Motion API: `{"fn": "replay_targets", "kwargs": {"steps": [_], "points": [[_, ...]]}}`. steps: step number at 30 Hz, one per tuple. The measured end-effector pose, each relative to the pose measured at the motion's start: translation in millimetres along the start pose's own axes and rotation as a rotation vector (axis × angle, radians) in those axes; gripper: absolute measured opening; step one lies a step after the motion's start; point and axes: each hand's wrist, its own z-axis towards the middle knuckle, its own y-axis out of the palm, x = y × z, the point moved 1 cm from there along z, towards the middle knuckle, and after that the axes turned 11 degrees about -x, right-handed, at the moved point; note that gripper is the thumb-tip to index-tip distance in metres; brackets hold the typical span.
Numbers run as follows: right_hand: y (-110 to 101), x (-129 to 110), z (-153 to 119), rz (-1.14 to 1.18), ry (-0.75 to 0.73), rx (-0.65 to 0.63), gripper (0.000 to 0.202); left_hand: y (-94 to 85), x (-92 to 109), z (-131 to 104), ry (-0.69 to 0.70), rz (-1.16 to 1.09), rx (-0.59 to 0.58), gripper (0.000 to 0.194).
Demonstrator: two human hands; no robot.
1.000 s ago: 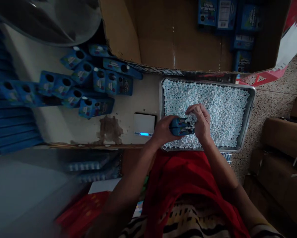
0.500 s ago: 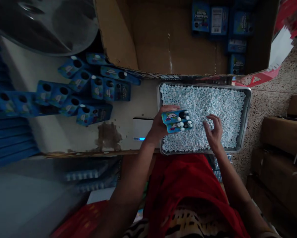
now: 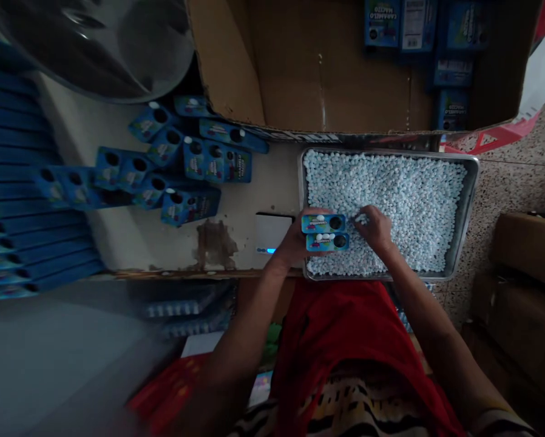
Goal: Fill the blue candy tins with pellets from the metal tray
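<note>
Two blue candy boxes (image 3: pixel 318 242) are side by side in my left hand (image 3: pixel 294 241), over the left part of a metal tray (image 3: pixel 467 200). Each box has a dark round hole at its right end, and white candies lie on top. The tray is full of small pale candies (image 3: pixel 404 200). Just right of the boxes, my right hand (image 3: pixel 375 229) has its fingertips pinched together on a few candies.
A large cardboard box (image 3: pixel 291 91) with blue boxes inside stands behind the tray. More blue boxes (image 3: pixel 190 205) are spread on the table to the left, near a small white scale (image 3: pixel 272 232) and a metal bowl (image 3: pixel 118 48).
My right hand has moved left toward the boxes and its fingers have closed on candies. The held boxes now show their tops more squarely, with fewer candies around the holes. The view has shifted slightly.
</note>
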Motion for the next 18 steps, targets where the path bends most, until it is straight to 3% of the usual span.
{"fn": "replay_targets", "kwargs": {"steps": [3,6,9,13,15,18], "points": [[-18,-3,-4,0.452,0.144,0.143,0.021,-6.1,10,0,0.023,0.185,-0.06,0.064],[-33,-10,-17,1.025,0.267,0.174,0.03,-9.2,13,-1,-0.037,0.397,-0.037,0.061],[-46,-18,-28,1.412,0.309,0.094,0.037,-8.8,5,-5,-0.154,0.167,0.025,0.076],[-64,-38,-37,1.536,0.132,-0.01,0.054,4.9,-8,-2,-0.13,-0.08,-0.037,0.088],[-70,-56,-39,1.499,0.035,0.017,0.061,16.2,-11,6,-0.089,-0.088,-0.048,0.086],[-71,-86,-39,1.387,-0.08,0.11,0.063,30.8,-8,19,-0.112,-0.047,0.028,0.085]]}}
